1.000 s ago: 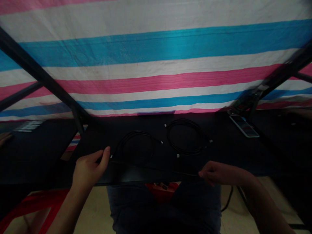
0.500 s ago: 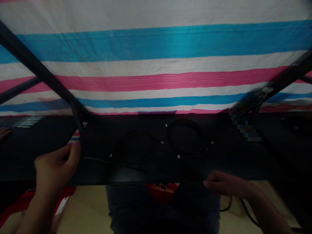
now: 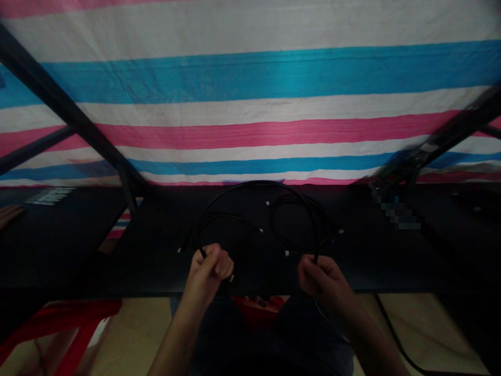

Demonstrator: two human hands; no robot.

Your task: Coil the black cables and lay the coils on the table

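A black cable (image 3: 258, 184) arches up in a loop between my two hands above the dark table (image 3: 391, 261). My left hand (image 3: 207, 269) is a closed fist round one end of that loop. My right hand (image 3: 323, 277) is closed round the other side, and the cable trails down past it toward the floor. Two coiled black cables with white plugs lie flat on the table behind the loop, one on the left (image 3: 223, 232) and one on the right (image 3: 301, 222).
A striped pink, blue and white sheet (image 3: 250, 104) hangs behind the table. Black frame bars (image 3: 66, 112) slant at both sides. A blurred phone-like item (image 3: 395, 211) lies at the right. Another person's fingers (image 3: 10, 213) show at the far left. A red stool (image 3: 78, 324) stands below.
My left hand swept out to the left pulling the cable taut, then came back to the middle. Both hands moved closer together and the cable now stands up in a loop.
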